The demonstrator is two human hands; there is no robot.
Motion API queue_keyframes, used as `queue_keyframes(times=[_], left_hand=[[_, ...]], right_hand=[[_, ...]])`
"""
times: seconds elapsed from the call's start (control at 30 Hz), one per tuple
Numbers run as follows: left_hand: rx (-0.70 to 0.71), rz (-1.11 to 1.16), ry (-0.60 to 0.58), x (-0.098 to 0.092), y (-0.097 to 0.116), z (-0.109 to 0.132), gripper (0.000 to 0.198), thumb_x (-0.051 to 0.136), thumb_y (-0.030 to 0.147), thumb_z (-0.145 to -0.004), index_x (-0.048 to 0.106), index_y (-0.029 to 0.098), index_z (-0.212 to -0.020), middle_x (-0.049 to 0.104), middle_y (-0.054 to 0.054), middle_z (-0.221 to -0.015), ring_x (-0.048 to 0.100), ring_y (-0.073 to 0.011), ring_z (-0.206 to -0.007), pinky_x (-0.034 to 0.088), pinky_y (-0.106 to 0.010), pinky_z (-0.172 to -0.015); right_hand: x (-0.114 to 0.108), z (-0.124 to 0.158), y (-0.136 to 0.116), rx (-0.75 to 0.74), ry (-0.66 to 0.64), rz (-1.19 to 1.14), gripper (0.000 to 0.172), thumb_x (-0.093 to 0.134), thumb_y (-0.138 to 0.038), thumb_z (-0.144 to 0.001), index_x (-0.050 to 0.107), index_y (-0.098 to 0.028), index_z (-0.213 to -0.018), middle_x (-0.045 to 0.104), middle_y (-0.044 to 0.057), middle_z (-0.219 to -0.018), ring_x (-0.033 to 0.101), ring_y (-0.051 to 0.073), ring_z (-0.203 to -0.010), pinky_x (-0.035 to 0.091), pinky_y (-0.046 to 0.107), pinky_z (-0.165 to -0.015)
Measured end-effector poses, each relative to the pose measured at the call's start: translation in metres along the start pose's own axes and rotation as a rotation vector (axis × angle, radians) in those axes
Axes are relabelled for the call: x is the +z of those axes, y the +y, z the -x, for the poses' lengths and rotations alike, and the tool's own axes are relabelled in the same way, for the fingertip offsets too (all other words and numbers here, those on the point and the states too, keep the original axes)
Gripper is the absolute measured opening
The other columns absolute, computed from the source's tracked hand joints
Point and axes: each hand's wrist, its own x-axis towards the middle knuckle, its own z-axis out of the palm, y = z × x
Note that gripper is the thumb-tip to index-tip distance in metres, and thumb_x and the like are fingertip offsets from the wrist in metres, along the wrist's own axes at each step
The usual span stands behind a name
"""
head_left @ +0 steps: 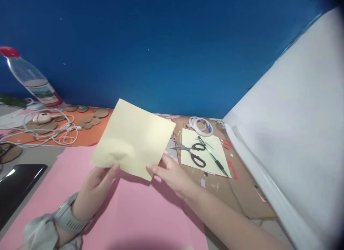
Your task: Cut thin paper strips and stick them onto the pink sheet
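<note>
A pale yellow sheet of paper (134,138) is held up, tilted, over the pink paper (134,214) on the table. My left hand (98,185) pinches its lower left edge between thumb and fingers, and the sheet bulges slightly there. At the lower right corner, my right hand (170,173) grips it with the thumb in front; the other fingers are partly hidden behind. Right of the sheet, scissors (192,149) with black handles and a black pen (215,158) lie on another pale sheet (188,135).
Rolls of tape (203,127) lie on brown cardboard (228,192) by the blue wall (166,45). At left are a bottle (37,81), white earphones (64,130), cardboard discs (100,113) on orange paper (91,135), and a black phone (18,189). A white panel (295,117) rises at right.
</note>
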Motion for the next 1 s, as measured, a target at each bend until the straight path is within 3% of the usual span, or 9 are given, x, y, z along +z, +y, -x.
queue_keyframes(times=[0.17,0.33,0.47,0.6,0.7,0.83,0.9,1.0], left_hand=[[-0.054,0.089,-0.042,0.0,-0.004,-0.006,0.038,0.045,0.044,-0.09,0.055,0.023,-0.12,0.059,-0.006,-0.128,0.052,-0.0257,-0.119,0.041,-0.04,-0.104],[-0.066,0.066,-0.093,-0.004,-0.003,-0.008,0.031,0.047,0.044,-0.089,0.059,0.025,-0.11,0.063,-0.004,-0.119,0.056,-0.0247,-0.11,0.044,-0.038,-0.098],[-0.089,0.118,-0.2,-0.008,-0.002,-0.01,0.029,0.048,0.044,-0.088,0.059,0.028,-0.11,0.063,-0.002,-0.117,0.057,-0.0235,-0.109,0.046,-0.036,-0.095],[-0.135,0.125,-0.147,-0.01,-0.004,-0.015,0.031,0.05,0.046,-0.087,0.057,0.027,-0.11,0.064,-0.003,-0.113,0.059,-0.023,-0.102,0.05,-0.033,-0.087],[-0.132,0.077,-0.097,-0.011,-0.005,-0.02,0.03,0.053,0.047,-0.085,0.056,0.024,-0.103,0.065,-0.003,-0.104,0.06,-0.021,-0.094,0.05,-0.031,-0.081],[-0.065,-0.09,-0.182,-0.01,-0.007,-0.021,0.026,0.054,0.047,-0.084,0.054,0.022,-0.089,0.06,-0.001,-0.085,0.056,-0.0174,-0.079,0.046,-0.03,-0.074],[-0.049,-0.203,-0.167,-0.01,-0.007,-0.021,0.028,0.051,0.048,-0.085,0.052,0.021,-0.08,0.054,0.001,-0.074,0.052,-0.0157,-0.07,0.042,-0.029,-0.067],[-0.055,-0.273,-0.136,-0.01,-0.008,-0.021,0.031,0.048,0.05,-0.086,0.05,0.021,-0.077,0.052,0.002,-0.07,0.05,-0.0151,-0.067,0.04,-0.029,-0.065]], right_hand=[[-0.036,-0.01,-0.028,-0.043,0.175,0.039,0.033,0.059,-0.042,-0.083,0.062,-0.019,-0.108,0.069,0.006,-0.101,0.063,0.021,-0.092,0.048,0.035,-0.084],[-0.064,-0.011,-0.043,0.037,-0.004,0.349,0.034,0.06,-0.045,-0.084,0.064,-0.021,-0.108,0.069,0.005,-0.105,0.064,0.021,-0.095,0.047,0.034,-0.085],[-0.067,-0.01,-0.037,0.028,-0.126,0.391,0.033,0.06,-0.042,-0.084,0.062,-0.024,-0.111,0.068,0.004,-0.107,0.064,0.023,-0.098,0.047,0.036,-0.086],[-0.073,-0.011,-0.031,0.039,-0.136,0.619,0.023,0.061,-0.04,-0.083,0.066,-0.023,-0.097,0.068,0.004,-0.097,0.063,0.026,-0.094,0.048,0.037,-0.081],[-0.079,-0.013,-0.026,0.046,-0.114,0.669,0.019,0.062,-0.038,-0.081,0.065,-0.021,-0.09,0.066,0.003,-0.084,0.063,0.023,-0.078,0.048,0.034,-0.071],[-0.081,-0.019,-0.018,0.047,-0.008,0.594,0.024,0.055,-0.042,-0.085,0.059,-0.022,-0.099,0.059,-0.001,-0.074,0.051,0.012,-0.049,0.041,0.027,-0.052],[-0.08,-0.02,-0.015,0.014,-0.011,0.567,0.025,0.056,-0.04,-0.085,0.058,-0.022,-0.101,0.057,-0.002,-0.075,0.049,0.011,-0.049,0.039,0.026,-0.051],[-0.082,-0.021,-0.014,-0.056,-0.049,0.613,0.019,0.058,-0.035,-0.084,0.059,-0.02,-0.094,0.058,-0.001,-0.078,0.054,0.013,-0.064,0.04,0.025,-0.06]])
